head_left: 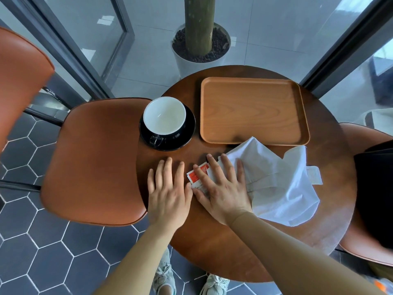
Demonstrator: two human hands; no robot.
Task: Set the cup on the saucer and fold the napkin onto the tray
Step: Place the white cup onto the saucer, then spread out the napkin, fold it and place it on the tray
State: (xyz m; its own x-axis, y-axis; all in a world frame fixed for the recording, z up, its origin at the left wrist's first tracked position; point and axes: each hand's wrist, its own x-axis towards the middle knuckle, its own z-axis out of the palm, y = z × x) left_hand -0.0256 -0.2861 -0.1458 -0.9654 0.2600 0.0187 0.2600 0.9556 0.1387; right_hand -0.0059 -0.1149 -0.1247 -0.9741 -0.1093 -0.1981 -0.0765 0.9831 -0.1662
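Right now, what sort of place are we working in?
Probably a café seating corner: a small round wooden table with a black cup and saucer and a wooden serving tray, orange padded chairs and floor-length glass walls.

One head-worn camera looks steeply down, close over the round table.

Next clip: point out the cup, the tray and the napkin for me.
cup (164, 114): head view, on the white inside of the bowl.
tray (251, 111): head view, on the bare wooden floor of the tray.
napkin (276, 184): head view, on the middle of the crumpled white cloth.
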